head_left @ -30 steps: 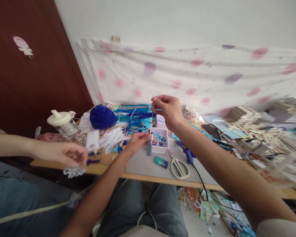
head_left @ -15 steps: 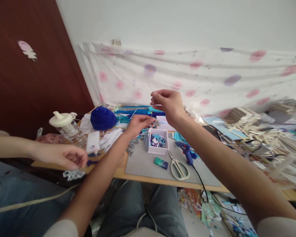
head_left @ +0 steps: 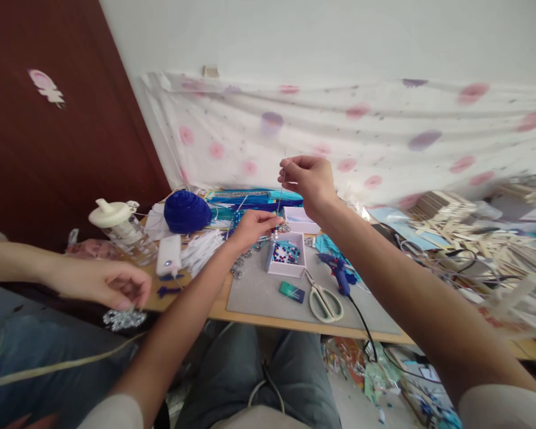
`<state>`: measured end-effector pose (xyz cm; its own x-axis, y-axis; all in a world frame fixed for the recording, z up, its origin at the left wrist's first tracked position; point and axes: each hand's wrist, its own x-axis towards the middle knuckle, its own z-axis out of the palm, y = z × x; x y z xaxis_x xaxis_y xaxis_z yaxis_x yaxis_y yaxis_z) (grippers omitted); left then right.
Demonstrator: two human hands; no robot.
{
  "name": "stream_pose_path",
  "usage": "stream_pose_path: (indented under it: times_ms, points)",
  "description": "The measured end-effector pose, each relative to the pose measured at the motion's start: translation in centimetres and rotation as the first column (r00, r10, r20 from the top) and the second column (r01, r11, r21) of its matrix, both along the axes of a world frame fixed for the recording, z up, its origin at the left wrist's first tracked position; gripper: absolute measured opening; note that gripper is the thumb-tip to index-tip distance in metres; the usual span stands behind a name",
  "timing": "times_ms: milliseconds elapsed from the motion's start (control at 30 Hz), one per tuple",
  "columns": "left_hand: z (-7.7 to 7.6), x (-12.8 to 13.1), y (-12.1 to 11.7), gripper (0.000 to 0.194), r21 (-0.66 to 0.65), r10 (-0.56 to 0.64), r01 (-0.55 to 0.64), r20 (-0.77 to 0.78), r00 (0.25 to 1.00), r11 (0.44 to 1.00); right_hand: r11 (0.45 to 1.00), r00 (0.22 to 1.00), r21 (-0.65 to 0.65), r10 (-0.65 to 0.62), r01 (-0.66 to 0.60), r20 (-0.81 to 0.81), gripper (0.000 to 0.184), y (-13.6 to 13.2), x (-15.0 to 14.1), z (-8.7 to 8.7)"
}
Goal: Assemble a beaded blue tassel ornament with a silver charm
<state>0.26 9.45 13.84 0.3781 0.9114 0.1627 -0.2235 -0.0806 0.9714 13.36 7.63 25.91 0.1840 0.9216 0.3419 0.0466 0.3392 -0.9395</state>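
"What crowds the far left?"

"A co-worker's hand (head_left: 111, 285) holds a silvery ornament (head_left: 124, 320) off the table's front edge, near a lidded jar (head_left: 118, 223). Next come a blue coiled bundle (head_left: 186, 212), a white device (head_left: 168, 255) and white strips (head_left: 202, 249)."

"And at center?"

"The left hand (head_left: 250, 229) pinches a thin strand (head_left: 280, 199) between thumb and forefinger, small beads (head_left: 276, 234) hanging just below the fingertips. The strand rises to the right hand (head_left: 310, 179), its thumb and fingers pinched around the upper part, a fine tip showing above."

"Anything beneath?"

"A white bead box (head_left: 286, 271), its rim close under the hanging beads; a second white box (head_left: 304, 221) sits behind."

"Where is there room?"

"Gray mat (head_left: 252, 298) shows toward the wooden front edge, left of a green-and-blue card (head_left: 292, 292). Scissors (head_left: 325, 304), then a blue glue gun (head_left: 337, 273) with a trailing black cord, stand in the way farther right, below the right forearm. Wooden sticks (head_left: 473, 229) pile up beyond."
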Motion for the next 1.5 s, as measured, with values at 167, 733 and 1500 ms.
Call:
stream_pose_path:
  times_ms: [167, 733, 1500]
  points:
    - [-0.9, 0.3, 0.1, 0.046, -0.095, -0.034, 0.035, 0.013, 0.999, 0.995, 0.998, 0.999, -0.049, -0.033, 0.031, -0.029, 0.020, 0.5, 0.2, -0.4]
    - [-1.3, -1.7, -3.7, 0.034, -0.320, -0.129, 0.056, -0.210, 0.969, 0.946, 0.975, 0.973, -0.220, -0.058, 0.007, -0.225, 0.024, 2.3, 1.4, -5.6]
    - [-6.4, -1.5, -4.1, 0.026, -0.507, -0.057, 0.143, 0.183, 0.982, 0.850, 0.956, 0.978, -0.291, -0.101, 0.045, -0.181, 0.028, 7.7, 0.6, -9.8]
